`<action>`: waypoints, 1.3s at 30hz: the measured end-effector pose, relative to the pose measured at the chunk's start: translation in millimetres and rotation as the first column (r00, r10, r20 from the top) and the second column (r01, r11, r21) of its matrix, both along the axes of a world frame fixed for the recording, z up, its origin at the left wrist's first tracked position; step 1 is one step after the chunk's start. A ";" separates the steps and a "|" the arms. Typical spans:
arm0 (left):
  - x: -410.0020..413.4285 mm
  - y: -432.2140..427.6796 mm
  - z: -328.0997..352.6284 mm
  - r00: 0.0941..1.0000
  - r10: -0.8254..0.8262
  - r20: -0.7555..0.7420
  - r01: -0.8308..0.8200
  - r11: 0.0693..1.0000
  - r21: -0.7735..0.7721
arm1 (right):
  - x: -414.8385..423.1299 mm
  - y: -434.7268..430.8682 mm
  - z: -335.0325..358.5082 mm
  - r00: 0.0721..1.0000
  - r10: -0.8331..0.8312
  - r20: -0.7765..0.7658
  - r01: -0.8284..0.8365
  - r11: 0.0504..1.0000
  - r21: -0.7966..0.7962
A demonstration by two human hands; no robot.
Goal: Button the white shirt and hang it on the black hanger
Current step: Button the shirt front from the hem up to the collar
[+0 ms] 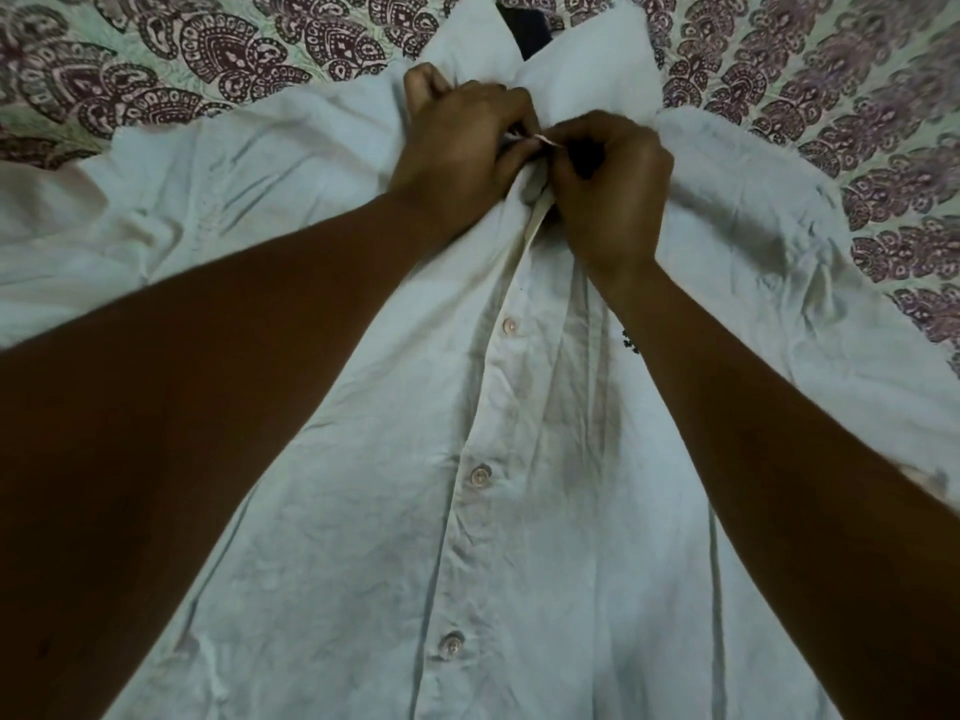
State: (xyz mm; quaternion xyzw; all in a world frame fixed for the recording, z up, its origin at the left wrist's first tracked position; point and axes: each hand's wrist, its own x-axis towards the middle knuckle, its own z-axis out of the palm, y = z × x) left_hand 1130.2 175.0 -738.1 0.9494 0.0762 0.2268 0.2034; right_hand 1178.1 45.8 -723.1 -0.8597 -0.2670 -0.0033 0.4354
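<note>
The white shirt (363, 459) lies face up on a bed, collar at the far end. Three buttons (480, 475) down its front placket sit fastened. Just under the collar, my left hand (462, 142) grips the left edge of the placket with curled fingers. My right hand (613, 184) pinches a small pale button and the cloth against it, touching my left hand. A dark shape (524, 33) shows inside the collar opening; I cannot tell whether it is the black hanger.
A bedsheet (182, 59) with maroon paisley print on pale green lies under the shirt and stretches across the far side and the right. The shirt's sleeves spread out to both sides.
</note>
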 end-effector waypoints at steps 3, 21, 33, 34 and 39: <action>-0.5 -1.8 -0.5 1.000 -0.001 -0.008 0.002 0.998 0.059 | 1.4 -4.4 2.4 0.935 0.032 -0.354 0.035 0.983 0.180; -10.3 -9.0 3.1 0.988 0.025 0.155 -0.054 0.981 0.187 | 49.1 2.9 50.3 0.741 0.207 -0.639 -0.349 0.932 -0.102; -6.5 -1.1 9.9 1.000 0.000 0.025 0.012 0.891 -0.454 | 41.7 13.2 50.8 0.771 0.100 -0.629 -0.280 0.940 -0.194; -5.3 -0.7 9.4 1.000 0.004 0.024 0.008 0.871 -0.491 | 42.2 15.9 52.9 0.750 0.054 -0.659 -0.247 0.947 -0.204; 2.3 2.3 13.1 1.000 -0.027 0.004 0.022 0.698 -0.716 | 41.1 30.6 59.1 0.717 -0.079 -0.692 -0.130 0.961 -0.244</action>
